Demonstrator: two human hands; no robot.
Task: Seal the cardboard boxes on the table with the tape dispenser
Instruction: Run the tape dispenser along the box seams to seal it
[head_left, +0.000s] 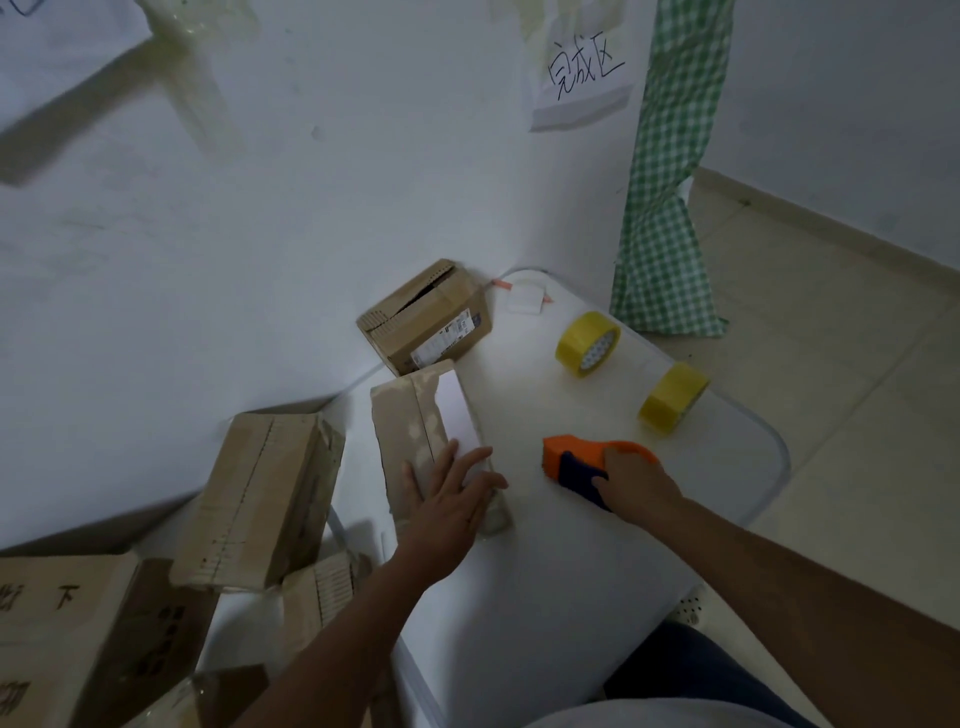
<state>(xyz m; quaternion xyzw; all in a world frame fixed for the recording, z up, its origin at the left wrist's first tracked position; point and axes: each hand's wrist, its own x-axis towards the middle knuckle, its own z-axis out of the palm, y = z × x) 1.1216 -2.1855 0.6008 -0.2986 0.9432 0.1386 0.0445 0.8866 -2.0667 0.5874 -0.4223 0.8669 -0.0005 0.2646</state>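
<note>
A cardboard box (431, 441) is being steadied at the table's (597, 561) left edge while the tape dispenser (587, 460) is being gripped.

The left hand (449, 506) is being pressed flat, fingers straight, on the box's near end; the right hand (636, 480) is being curled round the dispenser just right of it. If pressure is being eased, the box is likely being nudged off the edge.

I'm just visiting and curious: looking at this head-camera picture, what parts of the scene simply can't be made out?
- Tape dispenser, head view: the right hand covers its rear, so any loaded tape is hidden.
- Near box: the left hand covers its near end, hiding the seam there.
- Far box: label print too small to read.
- Large cartons: cut off by the left and bottom edges.
- Table: the arms and body hide its near edge.
</note>
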